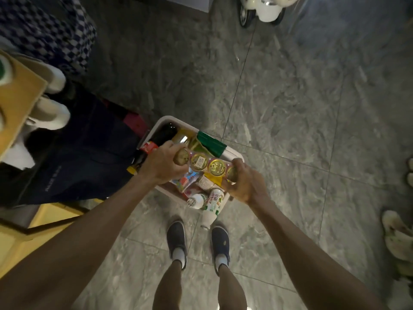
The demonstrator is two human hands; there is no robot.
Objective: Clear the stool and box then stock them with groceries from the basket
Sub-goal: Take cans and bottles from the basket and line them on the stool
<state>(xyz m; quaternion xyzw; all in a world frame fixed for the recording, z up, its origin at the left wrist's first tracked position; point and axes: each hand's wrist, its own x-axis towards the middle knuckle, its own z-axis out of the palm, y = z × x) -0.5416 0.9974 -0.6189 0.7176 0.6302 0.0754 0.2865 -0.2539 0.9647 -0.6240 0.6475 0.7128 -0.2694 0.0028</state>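
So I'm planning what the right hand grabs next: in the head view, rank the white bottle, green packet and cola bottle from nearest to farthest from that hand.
1. White bottle, just below the right hand, at the basket's near corner.
2. Green packet, above it at the far rim.
3. Cola bottle, farthest, across the basket by the left hand.

Home entryway: slippers (396,233), ride-on toy (263,8).

Four gold-lidded cans (207,164), two white bottles (212,204), one basket (161,124)
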